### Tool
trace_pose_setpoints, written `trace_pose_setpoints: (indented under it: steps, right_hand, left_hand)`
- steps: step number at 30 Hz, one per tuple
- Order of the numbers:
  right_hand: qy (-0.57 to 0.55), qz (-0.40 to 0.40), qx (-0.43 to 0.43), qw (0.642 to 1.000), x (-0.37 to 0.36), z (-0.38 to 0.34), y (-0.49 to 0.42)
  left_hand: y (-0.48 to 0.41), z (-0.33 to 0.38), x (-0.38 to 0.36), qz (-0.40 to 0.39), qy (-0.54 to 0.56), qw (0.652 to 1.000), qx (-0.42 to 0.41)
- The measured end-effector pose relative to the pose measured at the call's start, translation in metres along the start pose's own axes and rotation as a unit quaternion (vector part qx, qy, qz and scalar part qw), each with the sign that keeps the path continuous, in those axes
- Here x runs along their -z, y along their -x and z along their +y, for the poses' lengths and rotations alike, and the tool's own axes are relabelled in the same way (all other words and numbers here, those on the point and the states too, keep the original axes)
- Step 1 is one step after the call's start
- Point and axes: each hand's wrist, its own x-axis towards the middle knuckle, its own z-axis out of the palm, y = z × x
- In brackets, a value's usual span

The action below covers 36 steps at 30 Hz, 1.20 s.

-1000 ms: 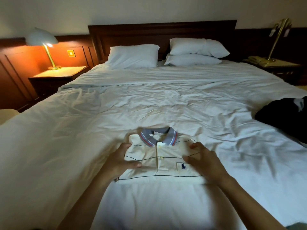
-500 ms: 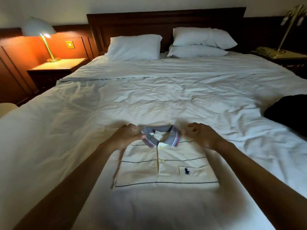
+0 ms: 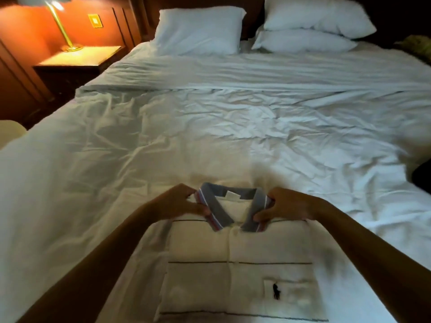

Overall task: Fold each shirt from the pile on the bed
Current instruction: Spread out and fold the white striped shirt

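**Head view: folded shirt on bed**

The cream shirt lies at the bed's near end. A dark rider logo marks its pocket; the neck tag is unreadable. The left hand and right hand each pinch the collar.

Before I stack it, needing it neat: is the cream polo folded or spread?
Folded: the cream polo lies as a compact rectangle, no sleeves showing.

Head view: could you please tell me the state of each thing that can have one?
shirt: folded, front up, lying flat.
collar: turned down, held at both sides.
left hand: pinches the collar.
right hand: pinches the collar.
lamp: lit.
bedcover: rumpled.
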Motion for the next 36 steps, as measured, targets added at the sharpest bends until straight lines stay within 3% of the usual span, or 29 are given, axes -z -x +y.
trace_pose_setpoints:
  steps: [3, 7, 14, 18, 23, 26, 29, 36]
  right_hand:
    - [-0.004, 0.073, 0.016, 0.997, 0.034, -0.042, 0.023]
    - [-0.018, 0.121, 0.095, 0.988, 0.098, -0.141, 0.055]
    - [0.071, 0.123, 0.304, 0.942, 0.192, -0.414, 0.087]
    - [0.128, 0.09, 0.393, 0.906, 0.169, -0.57, 0.085]
    - [0.106, -0.025, 0.508, 0.854, 0.063, -0.738, 0.102]
    - [0.123, -0.075, 0.585, 0.798, -0.019, -0.824, 0.127]
    - [0.125, -0.14, 0.635, 0.749, -0.105, -0.896, 0.161]
    - [0.108, -0.291, 0.738, 0.6, -0.289, -0.992, 0.273]
  left_hand:
    - [0.038, 0.025, 0.038, 0.047, 0.042, 0.998, -0.004]
    - [0.117, 0.076, 0.117, 0.172, 0.092, 0.981, -0.017]
    - [0.309, 0.132, 0.294, 0.419, 0.108, 0.901, 0.014]
    - [0.449, 0.118, 0.367, 0.514, 0.075, 0.854, 0.025]
    - [0.637, 0.1, 0.371, 0.585, 0.074, 0.803, 0.083]
    - [0.747, 0.08, 0.338, 0.638, 0.111, 0.747, 0.15]
    - [0.839, 0.079, 0.289, 0.701, 0.117, 0.667, 0.222]
    - [0.971, 0.136, 0.155, 0.802, 0.036, 0.444, 0.398]
